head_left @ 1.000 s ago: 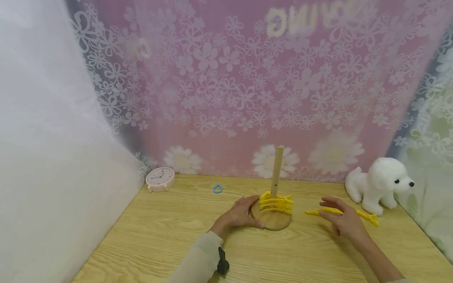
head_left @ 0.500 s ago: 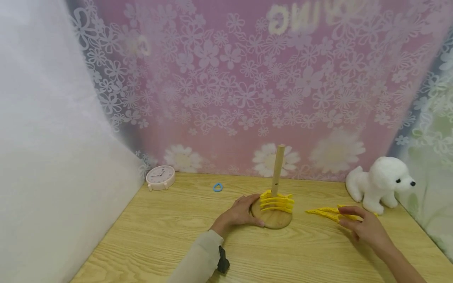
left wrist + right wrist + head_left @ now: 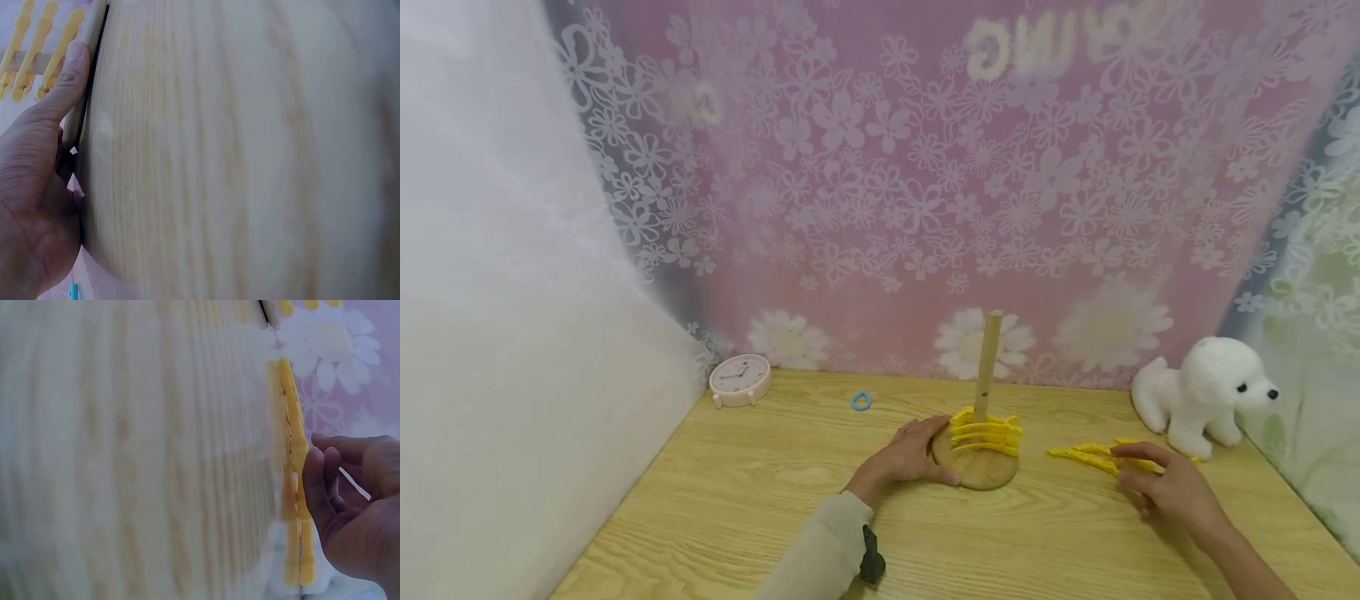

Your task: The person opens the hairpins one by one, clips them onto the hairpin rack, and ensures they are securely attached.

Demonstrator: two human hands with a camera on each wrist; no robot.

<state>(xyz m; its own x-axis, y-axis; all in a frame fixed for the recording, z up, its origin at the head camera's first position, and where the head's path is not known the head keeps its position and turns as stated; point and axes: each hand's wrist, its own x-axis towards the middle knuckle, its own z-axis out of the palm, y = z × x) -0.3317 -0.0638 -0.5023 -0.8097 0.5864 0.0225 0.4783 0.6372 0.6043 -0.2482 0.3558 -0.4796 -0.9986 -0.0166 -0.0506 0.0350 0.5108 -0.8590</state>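
Note:
In the head view, a wooden stand [image 3: 988,362] rises from a round base. Several yellow hair clips [image 3: 987,435] are stacked low around its post. My left hand [image 3: 908,452] holds the base's left rim, thumb at the front; the left wrist view shows the thumb [image 3: 74,69] along the disc's edge. Farther right, my right hand [image 3: 1172,483] has thumb and fingers around a yellow hair clip [image 3: 1086,457] on the table, partly hidden by the fingers. Its yellow parts spread in a narrow V; in the right wrist view the clip [image 3: 294,425] lies beside the fingertips.
A white toy dog [image 3: 1206,392] sits at the back right, just behind the right hand. Toward the back lie a small blue ring [image 3: 861,402] and a round pink clock [image 3: 741,380]. A floral curtain [image 3: 887,208] borders the wooden table [image 3: 737,500].
My right hand has moved right along the clip and taken hold around it. The clip's yellow parts, which looked like one strip, now spread apart. My left hand stays on the base.

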